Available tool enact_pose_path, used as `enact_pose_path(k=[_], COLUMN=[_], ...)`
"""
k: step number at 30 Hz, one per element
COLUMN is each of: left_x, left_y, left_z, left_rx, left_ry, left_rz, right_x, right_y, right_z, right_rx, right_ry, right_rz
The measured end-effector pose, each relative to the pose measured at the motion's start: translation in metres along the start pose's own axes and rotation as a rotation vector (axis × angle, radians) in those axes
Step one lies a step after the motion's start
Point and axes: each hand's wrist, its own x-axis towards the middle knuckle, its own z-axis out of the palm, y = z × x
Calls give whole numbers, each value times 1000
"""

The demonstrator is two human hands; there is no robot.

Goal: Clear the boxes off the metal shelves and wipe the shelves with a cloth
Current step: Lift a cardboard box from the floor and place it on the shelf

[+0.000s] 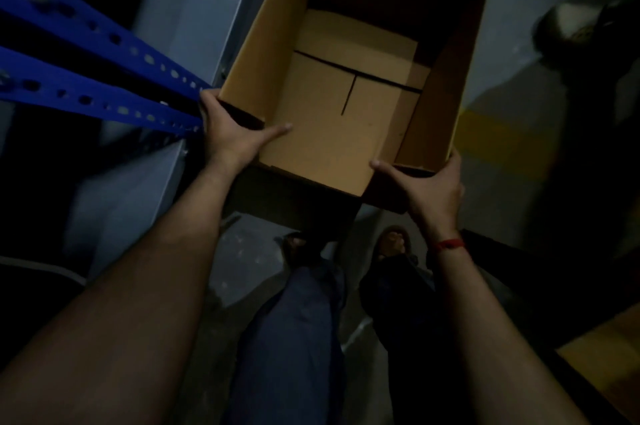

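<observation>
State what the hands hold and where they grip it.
An open cardboard box: left hand grips its near-left top corner, right hand its near-right corner, thumbs inside.

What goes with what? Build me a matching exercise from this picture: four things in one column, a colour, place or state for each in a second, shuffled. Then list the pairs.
Things
1. cardboard box
2. shelf beams
3. wristband
4. left hand

Descriptions
A. blue, with rows of holes
B. grips the box's near left corner, thumb inside
C. red, on the right wrist
D. brown, open at the top

Pairs: 1-D, 2-A, 3-C, 4-B
</observation>
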Motion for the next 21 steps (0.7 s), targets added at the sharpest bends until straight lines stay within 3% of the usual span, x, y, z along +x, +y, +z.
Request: enact_pose_path(k=[2,8,13,21], left_x=[-5,-21,-43,-75], left_y=[5,22,56,109], left_z=[-1,-1,-30,-118], left_rx=[53,49,34,244], left_ry=[12,178,158,92], left_rz=[35,95,193,293], right_x=[-1,1,-17,-87], right_y=[-1,-17,-60,-131], right_z=[-9,-34,-72,-129], right_rx=[-70,-335,-446,-547], right_ry=[-16,142,97,62], right_rz=[-41,-222,-248,-194])
